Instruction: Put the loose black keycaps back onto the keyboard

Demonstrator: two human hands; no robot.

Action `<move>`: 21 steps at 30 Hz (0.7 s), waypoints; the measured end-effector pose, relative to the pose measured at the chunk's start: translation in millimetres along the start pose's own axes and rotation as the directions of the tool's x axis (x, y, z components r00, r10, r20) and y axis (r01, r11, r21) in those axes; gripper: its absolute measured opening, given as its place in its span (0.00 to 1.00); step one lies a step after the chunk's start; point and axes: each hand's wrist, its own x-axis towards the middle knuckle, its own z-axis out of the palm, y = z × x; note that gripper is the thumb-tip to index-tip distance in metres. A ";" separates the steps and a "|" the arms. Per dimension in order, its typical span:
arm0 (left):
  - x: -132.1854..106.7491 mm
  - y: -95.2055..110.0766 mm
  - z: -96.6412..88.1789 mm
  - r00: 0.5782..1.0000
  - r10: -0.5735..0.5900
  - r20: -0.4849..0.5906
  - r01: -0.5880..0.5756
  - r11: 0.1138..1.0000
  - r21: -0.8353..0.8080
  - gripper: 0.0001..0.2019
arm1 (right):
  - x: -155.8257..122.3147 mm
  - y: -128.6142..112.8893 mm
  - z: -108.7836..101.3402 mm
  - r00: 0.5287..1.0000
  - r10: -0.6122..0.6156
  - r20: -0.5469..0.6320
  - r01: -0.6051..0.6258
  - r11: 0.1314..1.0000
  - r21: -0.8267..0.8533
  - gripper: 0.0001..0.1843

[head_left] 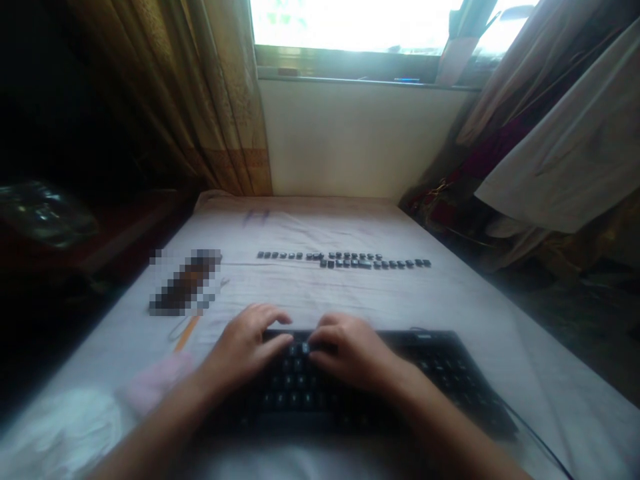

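A black keyboard (300, 400) lies in front of me, partly hidden by my forearms. My left hand (255, 340) is over its upper left edge, the thumb and forefinger apart with nothing visible between them. Over the upper middle, my right hand (347, 347) has its fingers curled, with the fingertips at a small keycap (306, 347) they appear to pinch. Beyond the keyboard, loose dark keycaps (375, 264) stand in two rough rows on the pale cloth (280, 293).
On the left are a pixelated brown object (185, 283), an orange stick (187, 333), a pink cloth (157, 380) and a whitish see-through item (70, 427). A cable (537, 437) runs off to the right. Curtains (220, 87) hang beside the window (350, 27).
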 end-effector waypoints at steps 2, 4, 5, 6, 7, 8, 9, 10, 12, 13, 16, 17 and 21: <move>0.4 -2.0 0.7 1.000 0.006 0.004 -0.006 1.000 0.018 0.09 | -0.8 -2.0 1.1 1.000 -0.009 0.007 0.009 1.000 -0.023 0.09; -0.1 -2.1 3.4 1.000 0.008 0.010 -0.008 0.999 0.038 0.13 | -1.4 -4.2 1.7 1.000 -0.010 0.007 0.011 0.999 -0.049 0.10; -0.6 -1.7 5.3 1.000 0.007 0.011 -0.008 0.999 0.046 0.16 | -1.6 -5.1 1.9 1.000 -0.009 0.008 0.010 0.998 -0.062 0.09; -1.2 -1.2 7.2 1.000 0.007 0.016 -0.008 0.998 0.056 0.19 | -1.7 -5.9 2.1 1.000 -0.007 0.010 0.008 0.997 -0.073 0.09; -1.7 -0.7 9.2 1.000 0.009 0.028 -0.011 0.997 0.072 0.22 | -1.6 -6.6 2.4 1.000 -0.005 0.012 0.006 0.997 -0.082 0.09; -2.2 -0.3 11.2 0.999 0.012 0.041 -0.016 0.996 0.093 0.24 | -1.5 -7.1 2.7 1.000 -0.004 0.015 0.005 0.996 -0.088 0.09; -2.6 0.0 13.1 0.998 0.016 0.058 -0.023 0.993 0.119 0.26 | -1.3 -7.5 3.1 1.000 -0.003 0.014 0.004 0.996 -0.095 0.09; -2.9 0.2 14.9 0.997 0.020 0.073 -0.030 0.989 0.146 0.27 | -1.2 -7.8 3.3 1.000 -0.002 0.013 0.003 0.995 -0.101 0.09; -3.1 0.1 17.9 0.995 0.023 0.095 -0.041 0.981 0.188 0.28 | -1.0 -8.2 3.3 1.000 -0.003 0.011 0.004 0.993 -0.116 0.08; -3.1 0.0 19.1 0.995 0.021 0.100 -0.041 0.980 0.195 0.28 | -0.9 -8.3 2.8 1.000 -0.007 0.014 0.009 0.992 -0.126 0.08; -3.0 -0.6 21.1 0.992 0.007 0.122 -0.031 0.981 0.191 0.28 | -1.1 -9.2 0.1 0.998 -0.039 0.040 0.045 0.985 -0.166 0.06; -3.1 -0.9 21.4 0.992 0.004 0.127 -0.028 0.982 0.188 0.28 | -1.1 -9.7 -0.9 0.998 -0.050 0.047 0.058 0.981 -0.183 0.07; -4.1 -1.9 22.0 0.995 0.009 0.101 -0.028 0.982 0.188 0.28 | -1.5 -11.8 -2.6 0.997 -0.049 0.059 0.061 0.973 -0.223 0.08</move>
